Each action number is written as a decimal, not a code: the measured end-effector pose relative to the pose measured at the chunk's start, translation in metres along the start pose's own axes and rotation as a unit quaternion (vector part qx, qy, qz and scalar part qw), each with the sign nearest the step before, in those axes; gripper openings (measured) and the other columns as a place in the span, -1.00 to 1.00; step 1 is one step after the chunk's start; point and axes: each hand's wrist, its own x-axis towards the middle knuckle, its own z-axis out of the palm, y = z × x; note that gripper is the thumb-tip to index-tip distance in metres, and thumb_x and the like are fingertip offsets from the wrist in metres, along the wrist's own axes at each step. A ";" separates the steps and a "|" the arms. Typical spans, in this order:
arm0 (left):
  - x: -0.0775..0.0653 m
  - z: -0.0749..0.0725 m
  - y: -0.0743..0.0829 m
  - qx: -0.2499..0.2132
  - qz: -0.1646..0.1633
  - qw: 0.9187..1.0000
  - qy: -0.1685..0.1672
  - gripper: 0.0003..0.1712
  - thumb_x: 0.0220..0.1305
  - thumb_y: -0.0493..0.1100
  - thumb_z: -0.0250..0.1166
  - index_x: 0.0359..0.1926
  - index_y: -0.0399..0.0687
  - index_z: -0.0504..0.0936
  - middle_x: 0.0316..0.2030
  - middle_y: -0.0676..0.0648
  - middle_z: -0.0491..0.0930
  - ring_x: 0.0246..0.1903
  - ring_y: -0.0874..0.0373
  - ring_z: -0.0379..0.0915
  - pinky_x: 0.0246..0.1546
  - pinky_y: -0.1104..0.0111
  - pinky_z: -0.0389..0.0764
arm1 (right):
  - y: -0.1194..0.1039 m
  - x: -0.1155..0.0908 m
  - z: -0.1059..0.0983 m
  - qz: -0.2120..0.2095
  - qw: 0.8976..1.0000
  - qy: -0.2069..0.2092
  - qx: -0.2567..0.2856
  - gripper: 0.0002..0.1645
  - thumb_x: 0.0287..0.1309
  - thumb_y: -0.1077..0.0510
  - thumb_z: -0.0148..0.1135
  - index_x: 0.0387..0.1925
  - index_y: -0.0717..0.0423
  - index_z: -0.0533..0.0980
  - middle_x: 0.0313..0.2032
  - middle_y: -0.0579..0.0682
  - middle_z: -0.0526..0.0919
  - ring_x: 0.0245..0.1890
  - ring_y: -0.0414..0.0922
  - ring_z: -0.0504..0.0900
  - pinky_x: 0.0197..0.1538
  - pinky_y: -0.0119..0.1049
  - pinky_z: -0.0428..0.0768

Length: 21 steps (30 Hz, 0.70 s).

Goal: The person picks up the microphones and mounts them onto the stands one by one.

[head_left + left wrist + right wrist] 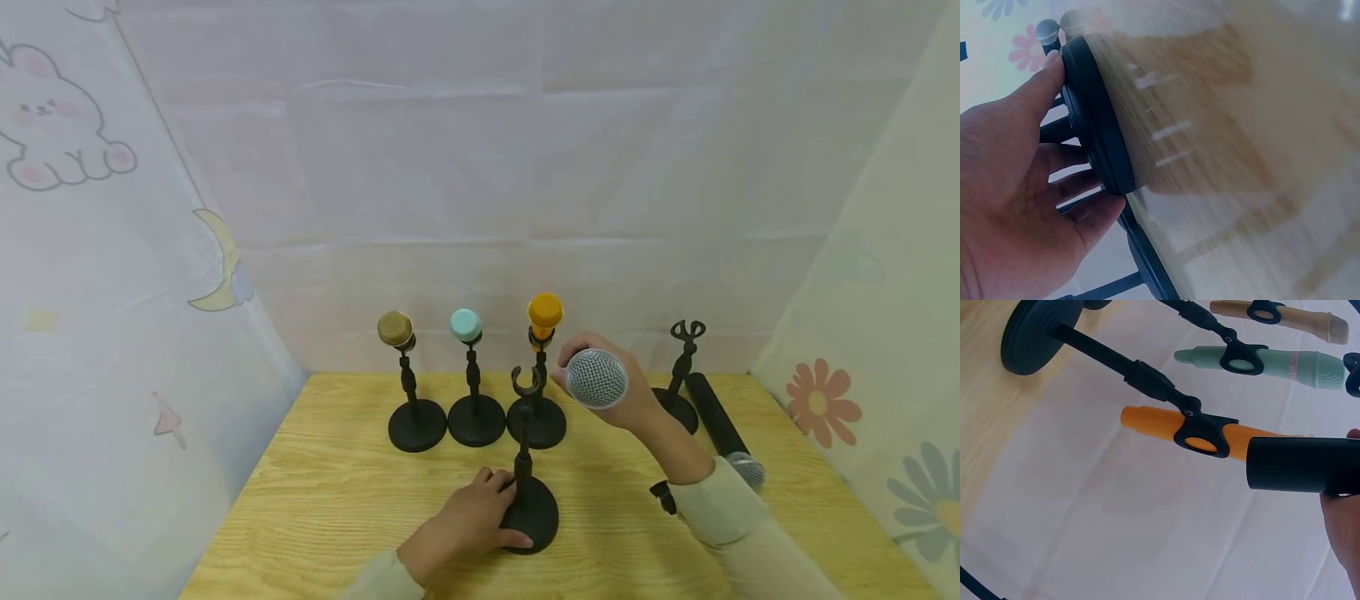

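My left hand (476,512) grips the round black base of a microphone stand (538,521) near the front of the table. In the left wrist view, thumb and fingers lie round the rim of that base (1100,125). The stand's C-shaped clip (526,383) at the top holds nothing. Raised to the right of that clip, my right hand (637,396) holds a black microphone with a silver mesh head (597,379). Its black body (1291,464) shows in the right wrist view, overlapping the orange microphone behind it. Most right-hand fingers are hidden.
Behind, three stands hold a gold microphone (395,330), a mint one (466,325) and an orange one (545,311). Another stand (682,367) with a bare clip is at right, beside a black microphone (720,417) lying down. A small black object (663,497) lies by the right sleeve.
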 end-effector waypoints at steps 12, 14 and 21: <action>-0.003 -0.008 0.011 0.008 0.006 1.000 0.002 -0.03 0.16 0.56 0.18 0.41 0.07 0.49 0.37 0.05 0.37 0.24 0.11 0.29 0.00 0.34 0.63 | -0.010 0.014 0.010 0.050 0.997 0.000 0.059 -0.67 0.13 0.45 0.40 -0.13 0.22 0.47 -0.18 0.06 0.59 -0.19 -0.14 0.61 -0.07 -0.46 0.62; -0.003 -0.009 0.011 0.006 0.008 1.000 0.005 -0.03 0.17 0.55 0.18 0.40 0.06 0.49 0.36 0.05 0.37 0.24 0.11 0.30 0.01 0.34 0.63 | -0.012 0.017 0.012 0.047 0.997 0.003 0.058 -0.65 0.10 0.46 0.41 -0.13 0.20 0.48 -0.18 0.06 0.60 -0.19 -0.11 0.62 -0.07 -0.47 0.62; -0.002 -0.006 0.010 -0.005 0.008 1.000 0.007 -0.02 0.16 0.56 0.17 0.41 0.08 0.48 0.37 0.06 0.36 0.24 0.12 0.29 0.06 0.33 0.61 | -0.017 0.025 0.018 0.039 0.998 -0.005 0.058 -0.60 0.05 0.50 0.42 -0.11 0.26 0.47 -0.19 0.07 0.58 -0.21 -0.09 0.60 -0.03 -0.46 0.60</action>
